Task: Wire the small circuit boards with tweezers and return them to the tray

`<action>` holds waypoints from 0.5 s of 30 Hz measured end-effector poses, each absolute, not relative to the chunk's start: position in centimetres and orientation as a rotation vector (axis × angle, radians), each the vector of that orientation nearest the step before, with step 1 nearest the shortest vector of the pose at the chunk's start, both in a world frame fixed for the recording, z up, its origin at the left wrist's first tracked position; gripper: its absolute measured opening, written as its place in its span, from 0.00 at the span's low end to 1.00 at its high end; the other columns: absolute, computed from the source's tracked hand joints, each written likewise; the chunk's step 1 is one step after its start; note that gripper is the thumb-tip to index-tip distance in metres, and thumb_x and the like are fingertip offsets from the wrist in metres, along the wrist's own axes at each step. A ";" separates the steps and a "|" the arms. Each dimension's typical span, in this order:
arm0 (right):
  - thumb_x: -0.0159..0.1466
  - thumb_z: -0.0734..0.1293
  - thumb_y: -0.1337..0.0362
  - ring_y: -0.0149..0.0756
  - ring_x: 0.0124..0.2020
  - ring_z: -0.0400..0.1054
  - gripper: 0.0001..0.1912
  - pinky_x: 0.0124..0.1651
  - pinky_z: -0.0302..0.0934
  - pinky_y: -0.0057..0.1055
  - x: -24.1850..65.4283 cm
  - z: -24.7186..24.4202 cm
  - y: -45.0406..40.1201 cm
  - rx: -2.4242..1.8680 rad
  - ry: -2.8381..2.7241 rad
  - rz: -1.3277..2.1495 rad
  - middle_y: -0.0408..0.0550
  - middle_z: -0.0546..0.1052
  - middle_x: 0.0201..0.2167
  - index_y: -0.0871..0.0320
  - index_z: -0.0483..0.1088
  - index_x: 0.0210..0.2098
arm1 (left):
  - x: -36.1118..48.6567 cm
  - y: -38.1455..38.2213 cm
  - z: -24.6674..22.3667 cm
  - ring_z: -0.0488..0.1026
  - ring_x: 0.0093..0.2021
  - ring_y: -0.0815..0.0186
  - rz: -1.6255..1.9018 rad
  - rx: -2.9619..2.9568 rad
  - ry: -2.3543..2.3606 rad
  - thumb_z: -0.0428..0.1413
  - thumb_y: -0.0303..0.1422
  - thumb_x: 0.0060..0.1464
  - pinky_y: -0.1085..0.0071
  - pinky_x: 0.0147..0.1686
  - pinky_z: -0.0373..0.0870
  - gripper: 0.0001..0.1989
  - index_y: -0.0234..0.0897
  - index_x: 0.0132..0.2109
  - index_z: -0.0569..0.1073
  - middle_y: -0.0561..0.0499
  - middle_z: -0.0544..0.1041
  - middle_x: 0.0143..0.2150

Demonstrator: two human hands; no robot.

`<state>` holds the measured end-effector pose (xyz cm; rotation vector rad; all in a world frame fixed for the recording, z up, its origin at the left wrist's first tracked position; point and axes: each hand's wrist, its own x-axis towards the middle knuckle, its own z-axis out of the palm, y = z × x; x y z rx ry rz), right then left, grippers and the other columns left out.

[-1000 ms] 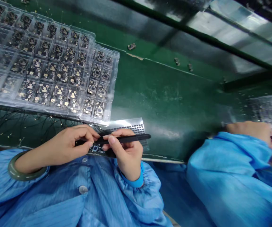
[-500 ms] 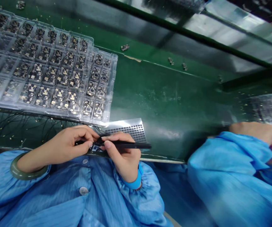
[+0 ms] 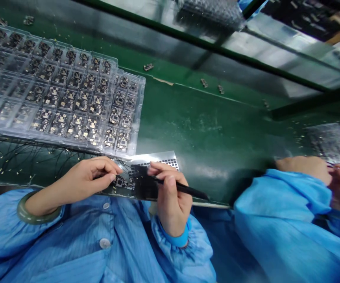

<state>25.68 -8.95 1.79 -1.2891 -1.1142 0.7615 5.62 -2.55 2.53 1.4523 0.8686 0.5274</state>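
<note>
My left hand [image 3: 89, 177] is closed at the bench's front edge, thumb and fingertips pinching the left end of a small circuit board [image 3: 124, 182]. To its right, my right hand [image 3: 173, 198] grips a slim black tool [image 3: 192, 191] that looks like tweezers, its back end pointing right. The tool's tip is hidden or blurred near the fingers, apart from the board. Behind my right hand lies a clear sheet with rows of small black squares [image 3: 170, 161]. A dark flat piece [image 3: 145, 184] lies between the board and my right hand.
Clear plastic trays [image 3: 140, 106] full of circuit boards cover the left of the green bench [image 3: 205, 129]. Thin black wires [image 3: 40, 155] lie before them. Loose small parts [image 3: 148, 67] sit along the back ledge. At right, a co-worker's blue sleeve [image 3: 288, 200] and hands are close by.
My right hand has moved right and slightly down with the black tool, away from the circuit board, uncovering its right part. My left hand keeps its pinch. The view has shifted slightly.
</note>
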 end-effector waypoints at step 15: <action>0.63 0.64 0.70 0.27 0.24 0.68 0.03 0.27 0.62 0.23 22.6 4.2 -9.5 -1.391 -1.579 0.542 0.40 0.74 0.25 0.55 0.68 0.34 | 5.0 -4.9 3.7 0.75 0.29 0.69 0.632 1.380 0.897 0.53 0.30 0.60 0.75 0.28 0.73 0.05 0.35 0.35 0.68 0.52 0.75 0.30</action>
